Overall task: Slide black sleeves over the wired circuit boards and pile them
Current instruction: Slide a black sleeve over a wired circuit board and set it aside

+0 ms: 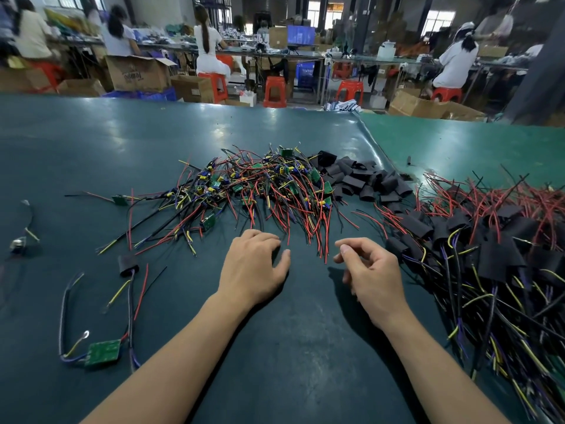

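Observation:
A tangled heap of bare green circuit boards (pixel 253 188) with red, black and yellow wires lies mid-table. Just right of it sits a heap of loose black sleeves (pixel 363 179). Along the right side spreads a large pile of sleeved boards (pixel 489 246) with wires trailing toward me. My left hand (pixel 253 267) hovers palm down at the near edge of the bare-board heap, fingers apart, holding nothing. My right hand (pixel 370 270) is beside it with fingers loosely curled and apart, also holding nothing, close to the sleeved pile.
On the dark green table mat (pixel 275 347), one bare board with wires (pixel 102 351) lies near left, a single sleeved board (pixel 128 266) above it, and a small connector piece (pixel 18 243) at far left. Beyond the table, people sit on red stools among cardboard boxes.

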`<action>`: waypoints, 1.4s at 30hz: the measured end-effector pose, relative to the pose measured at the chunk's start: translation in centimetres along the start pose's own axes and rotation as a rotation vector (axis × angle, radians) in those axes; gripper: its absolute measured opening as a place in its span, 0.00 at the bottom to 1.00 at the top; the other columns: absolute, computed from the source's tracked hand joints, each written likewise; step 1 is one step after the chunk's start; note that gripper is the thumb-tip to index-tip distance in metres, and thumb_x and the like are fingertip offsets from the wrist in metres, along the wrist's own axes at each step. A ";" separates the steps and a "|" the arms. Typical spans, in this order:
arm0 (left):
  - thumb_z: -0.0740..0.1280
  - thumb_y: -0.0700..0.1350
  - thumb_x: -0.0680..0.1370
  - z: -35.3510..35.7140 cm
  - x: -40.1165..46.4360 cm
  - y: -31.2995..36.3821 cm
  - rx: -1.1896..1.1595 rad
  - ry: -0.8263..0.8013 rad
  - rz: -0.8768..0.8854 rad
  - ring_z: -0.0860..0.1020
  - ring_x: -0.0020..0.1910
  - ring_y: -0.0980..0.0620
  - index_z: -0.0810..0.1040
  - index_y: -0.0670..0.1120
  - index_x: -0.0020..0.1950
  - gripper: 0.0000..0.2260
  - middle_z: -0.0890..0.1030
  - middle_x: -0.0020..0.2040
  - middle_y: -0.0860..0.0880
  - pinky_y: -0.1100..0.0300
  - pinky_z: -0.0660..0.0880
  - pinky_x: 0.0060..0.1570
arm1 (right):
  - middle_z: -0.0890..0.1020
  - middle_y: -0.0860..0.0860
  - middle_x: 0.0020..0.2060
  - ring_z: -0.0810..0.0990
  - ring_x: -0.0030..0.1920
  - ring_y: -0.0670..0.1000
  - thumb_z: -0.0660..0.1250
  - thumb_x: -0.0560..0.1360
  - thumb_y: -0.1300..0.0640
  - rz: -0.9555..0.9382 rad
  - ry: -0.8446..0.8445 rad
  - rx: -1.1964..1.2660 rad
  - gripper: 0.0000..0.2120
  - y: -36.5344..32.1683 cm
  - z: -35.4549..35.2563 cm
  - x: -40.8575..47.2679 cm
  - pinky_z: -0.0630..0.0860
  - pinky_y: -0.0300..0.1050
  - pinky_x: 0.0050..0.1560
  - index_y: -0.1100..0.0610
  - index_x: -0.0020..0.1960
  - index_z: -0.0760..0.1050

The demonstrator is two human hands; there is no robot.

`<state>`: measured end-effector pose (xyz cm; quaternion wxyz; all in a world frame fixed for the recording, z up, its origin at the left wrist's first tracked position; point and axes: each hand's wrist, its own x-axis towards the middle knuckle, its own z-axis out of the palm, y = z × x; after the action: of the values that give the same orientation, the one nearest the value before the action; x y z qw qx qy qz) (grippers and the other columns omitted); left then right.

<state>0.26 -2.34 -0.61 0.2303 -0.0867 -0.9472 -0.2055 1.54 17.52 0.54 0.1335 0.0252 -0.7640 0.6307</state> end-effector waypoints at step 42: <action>0.74 0.41 0.76 -0.8 -0.8 1.3 0.057 0.492 0.649 0.80 0.43 0.48 0.85 0.46 0.54 0.08 0.84 0.49 0.53 0.52 0.74 0.46 | 0.84 0.53 0.34 0.83 0.32 0.51 0.71 0.74 0.61 -0.115 -0.005 0.284 0.03 -1.3 0.3 -1.0 0.79 0.41 0.30 0.61 0.44 0.81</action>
<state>1.62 -1.59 0.09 0.5051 -0.3228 -0.7928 -0.1103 2.70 16.80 1.46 0.1626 0.0893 -0.6647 0.7237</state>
